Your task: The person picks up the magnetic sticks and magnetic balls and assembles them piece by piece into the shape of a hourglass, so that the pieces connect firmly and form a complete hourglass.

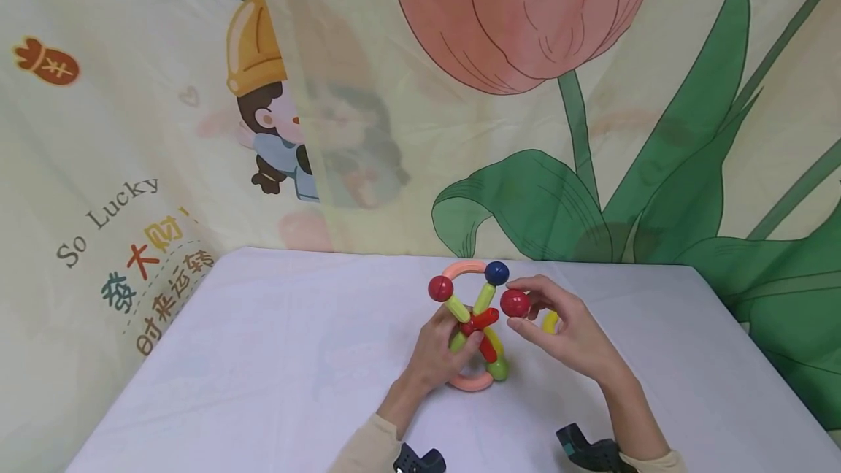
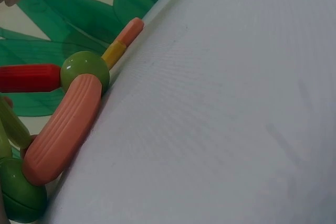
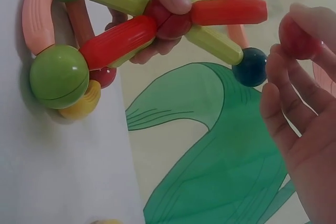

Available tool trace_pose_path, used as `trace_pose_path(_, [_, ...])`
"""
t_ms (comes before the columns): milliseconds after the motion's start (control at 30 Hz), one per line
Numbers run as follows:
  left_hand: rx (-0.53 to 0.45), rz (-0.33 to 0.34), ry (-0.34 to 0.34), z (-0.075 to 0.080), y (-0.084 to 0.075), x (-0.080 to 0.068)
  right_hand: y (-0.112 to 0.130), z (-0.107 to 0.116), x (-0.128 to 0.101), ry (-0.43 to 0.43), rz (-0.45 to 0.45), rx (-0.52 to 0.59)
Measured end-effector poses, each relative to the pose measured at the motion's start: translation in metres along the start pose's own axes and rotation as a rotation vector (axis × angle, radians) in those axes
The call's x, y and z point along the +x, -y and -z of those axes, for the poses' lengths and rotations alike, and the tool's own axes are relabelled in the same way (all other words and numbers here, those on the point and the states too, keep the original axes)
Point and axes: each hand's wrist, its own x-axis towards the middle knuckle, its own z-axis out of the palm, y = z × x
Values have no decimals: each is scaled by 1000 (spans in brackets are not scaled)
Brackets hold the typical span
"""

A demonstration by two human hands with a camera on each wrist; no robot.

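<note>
My left hand (image 1: pixel 435 358) grips a toy built of coloured rods and balls by its central red ball (image 3: pixel 172 23), thumb in front. Lime rods run up from that ball to a red ball (image 1: pixel 441 288) and a dark blue ball (image 1: pixel 497 273), joined by a salmon curved rod (image 1: pixel 463 267). One red rod (image 3: pixel 231 11) has a free end pointing toward my right hand. Below, green balls (image 3: pixel 59 77) and curved rods form the base. My right hand (image 1: pixel 577 331) pinches a loose red ball (image 1: pixel 515 304), apart from the toy. The left wrist view shows a green ball (image 2: pixel 85 71) low on the toy.
A yellow piece (image 1: pixel 550 322) lies on the white-covered table (image 1: pixel 276 356), partly behind my right hand. A printed curtain (image 1: pixel 368 225) hangs along the table's far edge. Dark wrist devices (image 1: pixel 594 452) sit on both forearms.
</note>
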Motion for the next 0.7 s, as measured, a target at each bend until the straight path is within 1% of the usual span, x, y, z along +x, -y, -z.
trace_pose_path(100, [-5, 15, 0, 1, -2, 1, 4, 1, 1, 23, 39, -14])
trace_pose_path(233, [7, 14, -5, 2, -2, 1, 7, 1, 2, 58, 81, -34])
trace_pose_path(333, [17, 8, -14, 2, -2, 2, 8, -1, 2, 73, 87, -39])
trace_pose_path(500, [15, 4, -25, 1, -3, 3, 9, -4, 3, 71, 97, -41])
trace_pose_path(700, [35, 1, -42, 1, -4, 3, 10, -9, 4, 66, 105, -14])
